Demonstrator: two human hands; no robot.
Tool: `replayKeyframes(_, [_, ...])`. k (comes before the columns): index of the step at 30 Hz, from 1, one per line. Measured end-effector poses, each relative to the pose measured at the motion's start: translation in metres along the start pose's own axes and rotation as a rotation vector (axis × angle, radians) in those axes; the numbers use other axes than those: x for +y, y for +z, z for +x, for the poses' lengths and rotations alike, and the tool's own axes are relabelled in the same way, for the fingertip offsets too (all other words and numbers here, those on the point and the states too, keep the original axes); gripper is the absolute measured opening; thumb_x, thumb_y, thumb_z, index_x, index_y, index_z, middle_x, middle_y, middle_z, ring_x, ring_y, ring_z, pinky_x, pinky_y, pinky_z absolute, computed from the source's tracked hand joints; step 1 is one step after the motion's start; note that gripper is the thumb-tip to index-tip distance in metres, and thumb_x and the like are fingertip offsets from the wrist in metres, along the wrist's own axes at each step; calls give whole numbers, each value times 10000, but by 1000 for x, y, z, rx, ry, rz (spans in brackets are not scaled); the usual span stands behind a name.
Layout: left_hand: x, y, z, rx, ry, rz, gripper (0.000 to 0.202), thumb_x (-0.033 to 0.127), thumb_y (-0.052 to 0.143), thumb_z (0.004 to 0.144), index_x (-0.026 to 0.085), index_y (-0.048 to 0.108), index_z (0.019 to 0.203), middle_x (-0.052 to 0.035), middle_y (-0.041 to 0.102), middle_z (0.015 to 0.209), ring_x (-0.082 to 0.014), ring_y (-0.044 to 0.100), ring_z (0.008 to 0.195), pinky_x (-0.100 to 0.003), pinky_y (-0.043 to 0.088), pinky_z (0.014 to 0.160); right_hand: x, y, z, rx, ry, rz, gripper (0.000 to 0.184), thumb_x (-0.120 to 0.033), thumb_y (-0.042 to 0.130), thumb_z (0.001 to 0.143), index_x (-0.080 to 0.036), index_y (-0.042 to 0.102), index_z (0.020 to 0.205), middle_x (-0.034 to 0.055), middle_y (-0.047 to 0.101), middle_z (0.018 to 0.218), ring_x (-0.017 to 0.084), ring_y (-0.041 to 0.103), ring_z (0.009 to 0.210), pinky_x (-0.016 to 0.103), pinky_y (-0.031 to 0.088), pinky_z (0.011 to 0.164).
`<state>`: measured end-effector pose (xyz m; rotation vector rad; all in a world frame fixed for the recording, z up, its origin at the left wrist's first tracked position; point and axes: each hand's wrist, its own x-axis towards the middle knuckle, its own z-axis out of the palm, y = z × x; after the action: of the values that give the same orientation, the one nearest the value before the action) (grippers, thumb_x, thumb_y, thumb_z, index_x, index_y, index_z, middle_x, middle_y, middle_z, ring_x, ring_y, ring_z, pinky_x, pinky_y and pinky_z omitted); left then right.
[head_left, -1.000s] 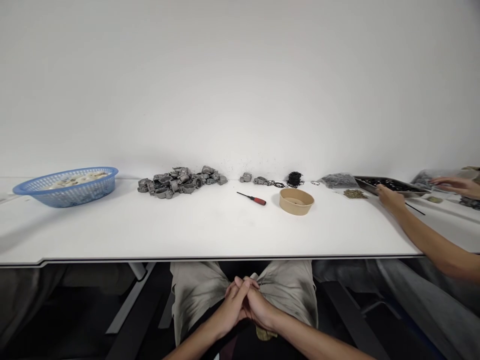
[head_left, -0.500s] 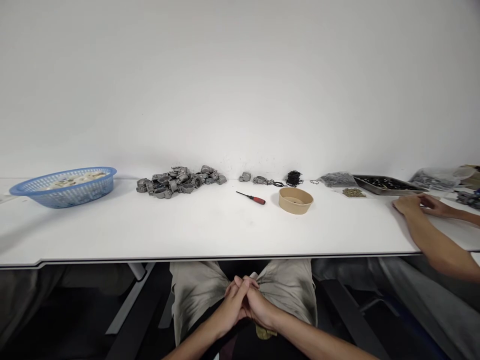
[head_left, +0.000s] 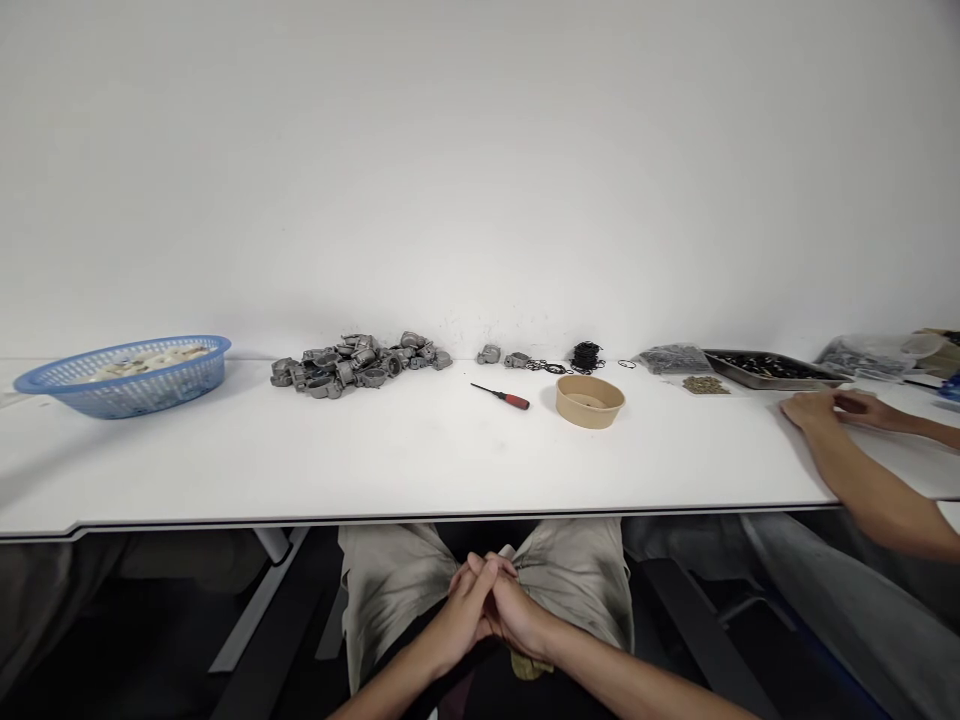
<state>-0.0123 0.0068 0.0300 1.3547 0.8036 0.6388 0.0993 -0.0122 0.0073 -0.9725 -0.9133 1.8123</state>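
Observation:
My left hand [head_left: 463, 610] and my right hand [head_left: 517, 612] rest clasped together in my lap, below the front edge of the white table [head_left: 420, 460]. Their fingers are interlaced and nothing shows between them. On the table far ahead lie a red-handled screwdriver [head_left: 501, 397], a tan paper bowl [head_left: 589, 401], a pile of grey metal castings [head_left: 352, 363] and a small heap of black rings [head_left: 587, 355]. Neither hand touches any of these.
A blue plastic basket [head_left: 124, 373] stands at the far left. At the right, a co-worker's hands [head_left: 832, 408] lie on the table near a dark tray of small parts [head_left: 772, 367] and clear bags [head_left: 862, 355]. A table leg [head_left: 255, 600] slants below.
My clasped hands have not moved. The co-worker's hands drew back from the dark tray and came together on the table. The view shifted slightly.

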Motion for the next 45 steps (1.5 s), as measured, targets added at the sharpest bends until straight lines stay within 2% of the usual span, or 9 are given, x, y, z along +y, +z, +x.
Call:
replayKeyframes(6, [1,-1,0,-15,0,-16,697,788,449,880,165,683,1087,-127,625,1143,-301,573,1171,-484,378,1181,0,0,1,-7,-16,7,690,-859,580,775,-177,618,872,36,599,758,218,639,797,440,573,782])
replayKeyframes(17, [1,1,0,-6,-19,-29,736,818,466,849,159,687,1092,-133,623,1177,-318,565,1198,-476,413,1159,2,-1,2,4,-36,14,644,-820,571,816,-179,604,871,52,610,771,223,640,812,437,576,770])
replayKeyframes(22, [2,0,0,10,-19,11,743,824,441,852,168,691,1096,-142,618,1191,-323,544,1222,-506,375,1185,3,-2,4,-4,-11,30,641,-823,614,771,-189,589,864,38,614,766,224,641,790,440,575,759])
replayKeyframes(30, [1,2,0,29,-13,23,739,826,451,846,167,697,1074,-142,623,1184,-331,520,1246,-502,337,1202,5,-5,5,-14,-23,38,632,-810,598,803,-183,604,879,39,611,763,220,641,799,429,577,760])
replayKeyframes(35, [4,2,-1,15,-26,-3,773,838,467,829,145,689,1090,-153,618,1171,-345,544,1215,-509,409,1144,6,-6,6,-17,-12,19,663,-828,599,783,-170,604,871,41,613,773,226,647,804,429,581,749])
replayKeyframes(45, [4,4,-1,4,-25,-41,736,832,479,822,163,682,1052,-137,623,1140,-314,579,1144,-467,480,1065,10,-7,8,-3,-14,42,664,-826,617,779,-171,616,891,41,615,766,226,651,797,438,582,766])
